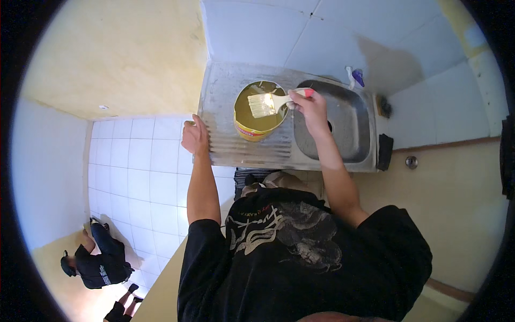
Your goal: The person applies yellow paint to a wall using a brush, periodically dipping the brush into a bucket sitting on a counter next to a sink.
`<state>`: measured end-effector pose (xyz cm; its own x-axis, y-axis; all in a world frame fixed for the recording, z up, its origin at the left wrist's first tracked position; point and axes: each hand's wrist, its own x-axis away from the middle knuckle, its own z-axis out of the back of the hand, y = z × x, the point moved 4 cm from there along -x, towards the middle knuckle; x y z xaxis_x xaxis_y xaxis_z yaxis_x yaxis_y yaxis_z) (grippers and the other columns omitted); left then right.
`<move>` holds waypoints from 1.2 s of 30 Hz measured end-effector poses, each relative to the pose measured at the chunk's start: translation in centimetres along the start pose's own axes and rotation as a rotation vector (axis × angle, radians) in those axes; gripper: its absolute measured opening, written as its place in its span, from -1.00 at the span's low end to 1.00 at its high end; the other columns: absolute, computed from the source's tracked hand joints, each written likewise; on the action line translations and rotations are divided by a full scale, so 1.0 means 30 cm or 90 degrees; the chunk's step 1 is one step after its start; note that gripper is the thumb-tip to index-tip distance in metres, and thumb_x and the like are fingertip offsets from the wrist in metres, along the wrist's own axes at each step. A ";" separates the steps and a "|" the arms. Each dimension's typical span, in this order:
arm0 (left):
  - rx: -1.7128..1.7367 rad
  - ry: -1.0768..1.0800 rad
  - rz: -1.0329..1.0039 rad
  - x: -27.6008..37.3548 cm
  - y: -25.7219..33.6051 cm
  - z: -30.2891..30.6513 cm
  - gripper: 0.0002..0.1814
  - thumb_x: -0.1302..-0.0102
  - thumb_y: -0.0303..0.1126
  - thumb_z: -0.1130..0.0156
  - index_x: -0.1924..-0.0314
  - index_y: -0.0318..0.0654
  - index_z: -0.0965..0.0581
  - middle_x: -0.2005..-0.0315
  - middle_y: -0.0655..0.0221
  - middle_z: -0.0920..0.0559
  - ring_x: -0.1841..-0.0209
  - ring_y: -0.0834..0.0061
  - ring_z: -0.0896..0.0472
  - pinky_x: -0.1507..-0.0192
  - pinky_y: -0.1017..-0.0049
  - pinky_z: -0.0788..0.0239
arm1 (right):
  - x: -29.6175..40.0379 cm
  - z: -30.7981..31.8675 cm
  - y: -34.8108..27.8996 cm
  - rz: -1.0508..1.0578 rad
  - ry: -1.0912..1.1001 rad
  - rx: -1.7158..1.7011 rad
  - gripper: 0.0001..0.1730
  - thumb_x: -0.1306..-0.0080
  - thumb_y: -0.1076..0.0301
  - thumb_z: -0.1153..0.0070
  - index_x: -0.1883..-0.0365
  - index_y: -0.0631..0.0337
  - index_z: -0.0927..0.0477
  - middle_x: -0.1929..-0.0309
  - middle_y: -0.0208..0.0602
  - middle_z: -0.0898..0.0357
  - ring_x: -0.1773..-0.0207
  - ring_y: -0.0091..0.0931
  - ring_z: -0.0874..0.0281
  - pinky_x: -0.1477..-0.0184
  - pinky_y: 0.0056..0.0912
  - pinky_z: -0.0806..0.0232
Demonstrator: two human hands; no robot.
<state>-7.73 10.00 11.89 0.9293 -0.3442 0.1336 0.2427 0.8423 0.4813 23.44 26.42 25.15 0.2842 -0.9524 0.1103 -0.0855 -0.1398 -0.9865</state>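
Note:
My right hand [310, 106] grips the handle of a wide paintbrush [263, 105], whose pale bristles look coated in paint. The brush is held over the mouth of a yellow paint bucket [251, 135]. Inside the bucket's rim, the walls are smeared with yellowish paint; how full it is does not show clearly. The bucket stands on the ribbed drainboard [219, 108] of a stainless steel sink unit. At the drainboard's left edge is my left hand [195, 135], its fingers partly curled. Whether it grips the edge or a small thing is unclear.
Right of the bucket lies the sink basin [350, 133], with a tap [354, 77] behind it. A dark cloth [385, 152] hangs at the unit's right end. On the tiled floor [141, 161], a co-worker [102, 261] crouches by the left wall; another person's legs [126, 302] show below.

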 end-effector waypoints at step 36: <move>0.069 0.096 -0.125 0.051 -0.049 -0.008 -0.24 -0.53 0.25 0.21 0.19 -0.41 -0.61 0.22 -0.12 -0.71 0.11 -0.23 -0.64 0.06 -0.11 -0.43 | 0.061 0.077 -0.118 -0.014 -0.326 -1.103 -0.66 -0.46 0.39 0.02 -0.04 0.54 -0.47 0.10 -0.04 -0.51 0.16 -0.40 -0.56 0.06 -0.45 -0.56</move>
<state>-6.61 8.35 11.19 0.9002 -0.4242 -0.0988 0.3991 0.7127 0.5769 26.48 25.79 28.56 0.5049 -0.8246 -0.2550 -0.7763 -0.5630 0.2836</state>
